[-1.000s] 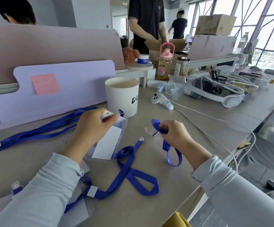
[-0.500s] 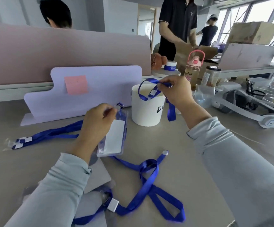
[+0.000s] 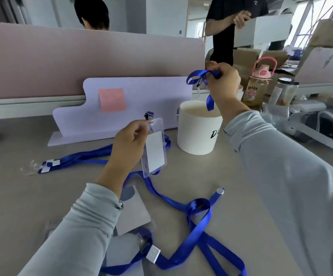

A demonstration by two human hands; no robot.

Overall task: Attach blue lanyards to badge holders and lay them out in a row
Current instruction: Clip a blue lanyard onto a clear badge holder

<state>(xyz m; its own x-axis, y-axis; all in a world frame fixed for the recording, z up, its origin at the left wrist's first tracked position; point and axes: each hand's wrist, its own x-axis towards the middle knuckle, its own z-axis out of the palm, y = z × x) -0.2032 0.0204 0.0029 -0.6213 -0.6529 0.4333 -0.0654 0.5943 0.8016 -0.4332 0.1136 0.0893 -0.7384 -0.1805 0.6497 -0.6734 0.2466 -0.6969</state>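
My left hand (image 3: 129,142) pinches the top of a clear badge holder (image 3: 154,150) with a white card inside, held upright above the desk. A small dark clip (image 3: 149,115) sticks up above the holder's top edge. My right hand (image 3: 224,80) is raised over the white cup and grips a bunched blue lanyard (image 3: 199,76), whose end hangs down toward the cup. A second blue lanyard (image 3: 199,216) lies looped on the desk below, running to more badge holders (image 3: 133,214) under my left forearm.
A white cup (image 3: 198,134) stands just right of the held holder. A lilac divider (image 3: 122,104) with a pink sticky note stands behind. More blue lanyards (image 3: 78,159) lie at the left. A pink-capped bottle (image 3: 258,84), a jar and a headset sit at the right. Two people are behind the partition.
My right hand has risen higher with the blue lanyard, above the cup. My left hand has lifted the badge holder more upright. The view has shifted right and down.
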